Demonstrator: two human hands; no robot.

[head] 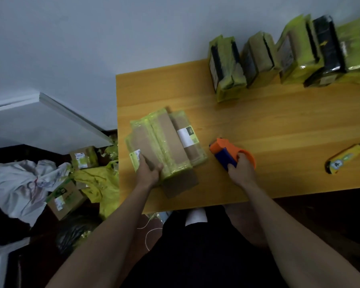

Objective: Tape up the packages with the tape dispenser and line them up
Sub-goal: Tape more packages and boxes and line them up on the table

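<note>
A cardboard package (pixel 166 142) wrapped in yellow-green tape lies flat near the left end of the wooden table (pixel 268 125). My left hand (pixel 149 171) grips its near left corner, thumb on top. Just to its right, my right hand (pixel 240 170) holds the orange and blue tape dispenser (pixel 230 151) by its handle, resting on the table and apart from the package. Several taped packages (pixel 279 57) stand upright in a row along the table's far edge against the wall.
A yellow utility knife (pixel 347 156) lies at the table's right. On the floor to the left sit cardboard boxes (pixel 66 198), yellow tape scraps (pixel 100 183), a white bag (pixel 23 188) and a black bag (pixel 75 231). A white wall stands behind.
</note>
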